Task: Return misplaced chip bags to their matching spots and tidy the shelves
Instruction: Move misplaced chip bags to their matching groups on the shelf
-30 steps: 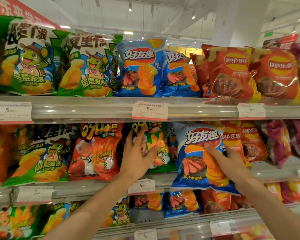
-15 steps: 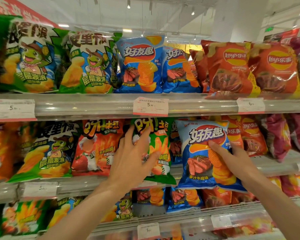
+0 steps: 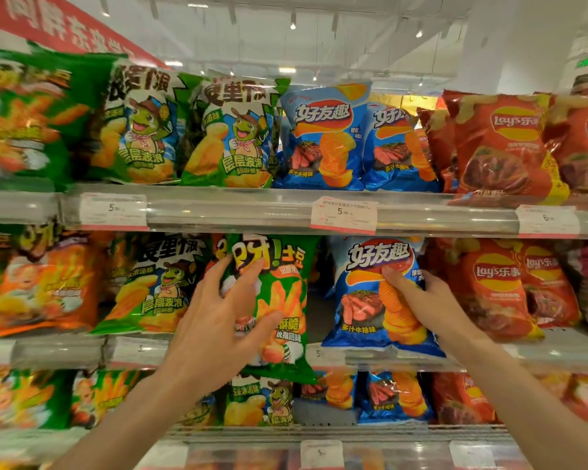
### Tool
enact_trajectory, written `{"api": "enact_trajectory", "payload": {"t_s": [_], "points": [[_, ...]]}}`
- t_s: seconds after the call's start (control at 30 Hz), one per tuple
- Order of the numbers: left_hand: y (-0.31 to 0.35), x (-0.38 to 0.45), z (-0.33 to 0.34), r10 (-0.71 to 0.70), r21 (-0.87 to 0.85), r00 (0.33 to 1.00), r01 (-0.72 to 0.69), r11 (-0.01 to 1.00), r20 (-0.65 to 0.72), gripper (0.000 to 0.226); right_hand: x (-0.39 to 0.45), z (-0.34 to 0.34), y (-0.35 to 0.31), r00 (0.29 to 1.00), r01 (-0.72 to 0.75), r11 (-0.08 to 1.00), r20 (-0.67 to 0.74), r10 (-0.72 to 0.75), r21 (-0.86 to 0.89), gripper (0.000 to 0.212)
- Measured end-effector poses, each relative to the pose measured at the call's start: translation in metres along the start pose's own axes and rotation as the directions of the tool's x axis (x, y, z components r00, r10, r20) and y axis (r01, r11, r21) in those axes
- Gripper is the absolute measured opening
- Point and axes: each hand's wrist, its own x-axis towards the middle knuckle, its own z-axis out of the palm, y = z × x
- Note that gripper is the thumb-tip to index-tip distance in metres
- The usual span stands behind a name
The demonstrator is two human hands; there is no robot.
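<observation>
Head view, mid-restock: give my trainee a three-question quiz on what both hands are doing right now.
1. True or false: the left hand holds a red Lay's bag.
2. Which bag does the right hand grip? A) the shiny blue foil steak-flavour chip bag B) a purple bag C) an orange bag
3. Fill in: the green foil potato-stick bag in the left hand is in front of the ___ shelf.

Key: 1 false; 2 A; 3 middle.
</observation>
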Motion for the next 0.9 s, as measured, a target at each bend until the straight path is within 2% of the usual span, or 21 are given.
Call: {"api": "enact_trajectory", "payload": {"t_s": [0.1, 0.2, 0.33, 0.47, 0.63, 0.73, 0.83, 0.9], "points": [[-0.010, -0.008, -0.008, -0.003, -0.010, 1.000, 0.002, 1.000, -0.025, 0.076, 0.013, 0.023, -0.003, 1.000, 0.004, 1.000, -0.022, -0.005, -0.029, 0.060], [-0.020, -0.014, -0.013, -0.020, -0.001, 0.999, 0.020, 1.000, -0.043, 0.075, 0.022, 0.043, -0.005, 0.999, 0.004, 0.998, -0.048, -0.007, -0.063, 0.067], [-0.033, -0.020, -0.018, -0.041, -0.006, 0.996, 0.041, 0.999, -0.077, 0.076, 0.030, 0.067, -0.005, 0.998, 0.040, 0.998, -0.041, -0.042, -0.043, 0.054], [-0.039, -0.024, -0.018, -0.071, -0.018, 0.992, 0.069, 0.997, -0.105, 0.076, 0.033, 0.087, 0.005, 0.996, 0.079, 0.988, -0.027, -0.083, -0.131, 0.077], [-0.043, -0.026, -0.017, -0.071, -0.018, 0.989, 0.069, 0.997, -0.129, 0.075, 0.035, 0.094, 0.013, 0.998, 0.063, 0.960, -0.003, -0.067, -0.274, 0.094], [-0.045, -0.026, -0.017, -0.077, -0.037, 0.989, 0.073, 0.997, -0.127, 0.075, 0.028, 0.098, 0.013, 0.974, 0.157, 0.899, -0.090, -0.210, -0.408, 0.109], [-0.046, -0.026, -0.017, -0.068, -0.037, 0.989, 0.064, 0.997, -0.128, 0.075, 0.019, 0.102, 0.010, 0.932, 0.225, 0.806, -0.120, -0.342, -0.548, 0.101], [-0.047, -0.026, -0.016, -0.068, -0.046, 0.989, 0.063, 0.997, -0.129, 0.074, 0.017, 0.102, 0.012, 0.877, 0.302, 0.728, -0.120, -0.466, -0.615, 0.096]]}}
